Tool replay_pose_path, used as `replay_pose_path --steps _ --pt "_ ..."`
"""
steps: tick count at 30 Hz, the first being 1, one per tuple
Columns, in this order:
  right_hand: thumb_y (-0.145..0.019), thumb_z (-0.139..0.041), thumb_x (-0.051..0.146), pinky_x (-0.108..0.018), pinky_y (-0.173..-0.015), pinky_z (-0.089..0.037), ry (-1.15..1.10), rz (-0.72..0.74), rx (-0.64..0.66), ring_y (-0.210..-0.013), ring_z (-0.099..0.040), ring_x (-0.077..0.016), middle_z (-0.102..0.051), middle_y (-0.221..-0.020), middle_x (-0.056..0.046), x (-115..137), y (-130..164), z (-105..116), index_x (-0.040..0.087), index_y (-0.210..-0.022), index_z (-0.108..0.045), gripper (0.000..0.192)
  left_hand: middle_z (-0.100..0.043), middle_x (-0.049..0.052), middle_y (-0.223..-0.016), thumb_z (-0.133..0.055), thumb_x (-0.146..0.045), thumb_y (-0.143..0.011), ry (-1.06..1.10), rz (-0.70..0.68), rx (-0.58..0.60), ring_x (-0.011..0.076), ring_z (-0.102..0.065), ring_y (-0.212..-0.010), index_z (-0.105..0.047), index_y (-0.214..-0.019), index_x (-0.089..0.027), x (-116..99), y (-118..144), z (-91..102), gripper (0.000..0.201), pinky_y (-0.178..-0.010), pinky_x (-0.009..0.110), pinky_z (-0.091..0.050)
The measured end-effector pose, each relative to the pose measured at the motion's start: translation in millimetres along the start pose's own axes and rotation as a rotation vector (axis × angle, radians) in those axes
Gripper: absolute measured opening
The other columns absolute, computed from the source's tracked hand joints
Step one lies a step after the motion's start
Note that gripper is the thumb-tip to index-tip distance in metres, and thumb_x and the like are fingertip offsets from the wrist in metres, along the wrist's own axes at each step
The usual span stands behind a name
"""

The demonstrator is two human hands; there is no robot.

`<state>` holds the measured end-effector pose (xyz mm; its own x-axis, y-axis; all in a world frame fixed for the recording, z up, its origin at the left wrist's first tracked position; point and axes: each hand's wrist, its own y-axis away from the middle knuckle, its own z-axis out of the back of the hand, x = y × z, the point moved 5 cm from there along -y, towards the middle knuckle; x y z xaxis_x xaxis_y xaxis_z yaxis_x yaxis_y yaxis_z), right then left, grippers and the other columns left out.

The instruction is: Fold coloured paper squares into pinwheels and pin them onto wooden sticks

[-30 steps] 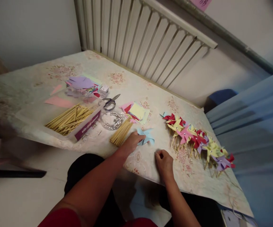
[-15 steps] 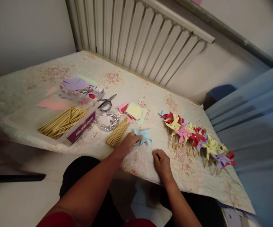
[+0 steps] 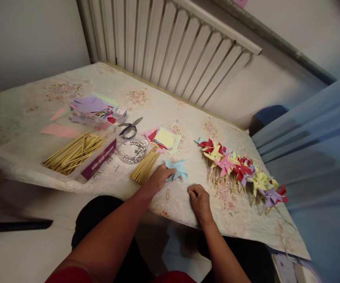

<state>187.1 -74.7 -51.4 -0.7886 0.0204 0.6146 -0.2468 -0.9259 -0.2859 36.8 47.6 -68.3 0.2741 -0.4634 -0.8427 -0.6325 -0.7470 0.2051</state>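
My left hand [image 3: 161, 176] pinches a light blue paper pinwheel [image 3: 181, 169] between thumb and fingers, just above the table. Its blades are folded in to the middle. To the right, my right hand [image 3: 199, 201] rests near the table's front edge with its fingers curled and the thumb against them; whatever is in them, if anything, is too small to make out. Beside my left hand lies a bundle of thin wooden sticks [image 3: 144, 167]. Behind it is a stack of coloured paper squares [image 3: 164, 138]. A clear round dish [image 3: 132, 151] holds small shiny pieces.
At the right stands a long row of finished pinwheels [image 3: 240, 169] on sticks. On the left, a clear plastic box [image 3: 99, 161] holds more sticks. Scissors [image 3: 131, 128], a small white box [image 3: 120, 114] and paper scraps [image 3: 90, 105] lie behind. A radiator [image 3: 164, 47] backs the table.
The whole view has shifted slightly left. Both hands keep nearly the same pose, and the blue pinwheel stays in my left hand.
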Motion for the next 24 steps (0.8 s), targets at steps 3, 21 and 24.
replay_pose_path --steps 3,21,24 --pt "-0.083 -0.052 0.023 -0.033 -0.073 -0.046 0.007 -0.010 0.019 -0.075 -0.059 -0.0195 -0.063 -0.075 -0.003 -1 -3 -1 0.022 -0.071 -0.062 0.015 -0.058 -0.002 -0.064 -0.062 -0.028 -0.068 0.005 -0.005 0.003 0.0123 -0.052 -0.056 -0.055 -0.072 -0.018 3 -4 1.0 0.013 -0.055 0.023 -0.039" --pt "-0.082 -0.053 0.020 -0.031 -0.074 -0.046 0.041 0.045 -0.002 -0.077 -0.058 -0.0189 -0.063 -0.080 -0.004 10 -5 -12 0.020 -0.077 -0.061 0.009 -0.059 -0.003 -0.064 -0.065 -0.030 -0.068 -0.016 -0.032 -0.014 0.0108 -0.049 -0.056 -0.060 -0.074 -0.017 5 -5 5.1 0.015 -0.056 0.023 -0.037" --pt "-0.083 -0.052 0.021 -0.031 -0.073 -0.045 0.044 0.037 0.002 -0.076 -0.058 -0.0188 -0.062 -0.079 -0.004 9 -5 -13 0.020 -0.075 -0.060 0.011 -0.059 -0.003 -0.065 -0.064 -0.030 -0.069 -0.029 -0.025 -0.010 0.0113 -0.049 -0.056 -0.060 -0.074 -0.016 1 -2 3.4 0.015 -0.056 0.023 -0.038"
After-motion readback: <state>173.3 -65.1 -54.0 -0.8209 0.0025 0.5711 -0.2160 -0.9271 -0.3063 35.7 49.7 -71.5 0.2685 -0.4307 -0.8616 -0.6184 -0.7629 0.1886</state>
